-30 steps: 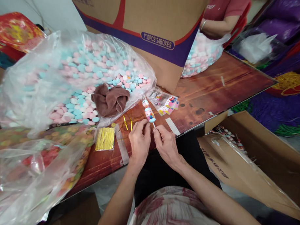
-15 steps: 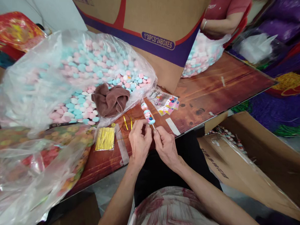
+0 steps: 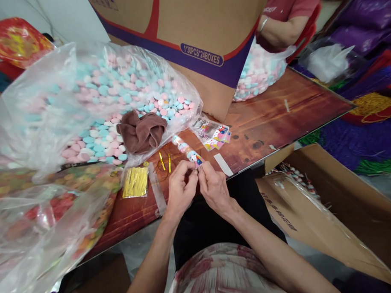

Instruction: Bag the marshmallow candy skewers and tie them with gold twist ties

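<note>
A wrapped marshmallow stick, pink, white and blue in a clear printed sleeve, slants up and to the left from my hands. My left hand pinches its lower end with thumb and forefinger. Close beside it, my right hand is closed on the same end, its fingertips almost meeting the left ones. What lies between the fingertips is mostly hidden. To the left are loose gold twist ties and a packet of gold twist ties. Beyond the stick, flat printed sleeves lie fanned on the table.
A large clear bag of pastel marshmallows fills the left, with a brown cloth on its edge. Behind stands a big cardboard carton. An open box sits lower right. Another person's arm shows behind a second marshmallow bag.
The marshmallow stick has swung its upper end to the left. My hands have drawn closer together at its lower end, and the white stick visible there before is now hidden.
</note>
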Available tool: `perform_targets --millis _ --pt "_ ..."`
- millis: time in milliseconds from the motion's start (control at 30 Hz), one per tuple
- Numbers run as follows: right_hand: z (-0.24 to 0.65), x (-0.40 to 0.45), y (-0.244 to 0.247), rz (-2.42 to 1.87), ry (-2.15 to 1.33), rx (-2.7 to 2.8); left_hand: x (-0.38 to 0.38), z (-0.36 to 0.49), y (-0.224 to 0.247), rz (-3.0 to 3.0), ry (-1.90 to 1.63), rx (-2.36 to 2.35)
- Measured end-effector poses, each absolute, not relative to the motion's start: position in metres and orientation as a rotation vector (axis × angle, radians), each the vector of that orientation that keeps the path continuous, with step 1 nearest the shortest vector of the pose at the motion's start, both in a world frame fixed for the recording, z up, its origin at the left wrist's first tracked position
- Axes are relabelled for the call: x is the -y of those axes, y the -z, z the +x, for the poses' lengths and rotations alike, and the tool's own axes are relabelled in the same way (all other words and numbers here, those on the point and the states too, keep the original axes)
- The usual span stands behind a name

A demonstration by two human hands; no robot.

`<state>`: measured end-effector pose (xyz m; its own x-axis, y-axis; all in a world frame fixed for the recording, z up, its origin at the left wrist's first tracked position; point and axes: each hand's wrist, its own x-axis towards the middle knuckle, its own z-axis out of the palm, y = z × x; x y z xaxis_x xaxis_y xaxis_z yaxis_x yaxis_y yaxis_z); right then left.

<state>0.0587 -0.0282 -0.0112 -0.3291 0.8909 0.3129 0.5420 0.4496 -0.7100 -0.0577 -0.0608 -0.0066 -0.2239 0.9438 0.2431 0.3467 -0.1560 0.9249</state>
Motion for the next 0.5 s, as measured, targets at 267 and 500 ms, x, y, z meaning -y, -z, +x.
perform_targets --millis 267,500 --pt "0.061 0.022 0.014 -1.132 -0.413 2.071 0.065 -0.053 0.009 1.028 -1.505 -1.383" --pt "0.054 0.031 0.016 -1.15 -0.282 2.242 0.049 -0.052 0.005 0.617 -1.503 -1.269"
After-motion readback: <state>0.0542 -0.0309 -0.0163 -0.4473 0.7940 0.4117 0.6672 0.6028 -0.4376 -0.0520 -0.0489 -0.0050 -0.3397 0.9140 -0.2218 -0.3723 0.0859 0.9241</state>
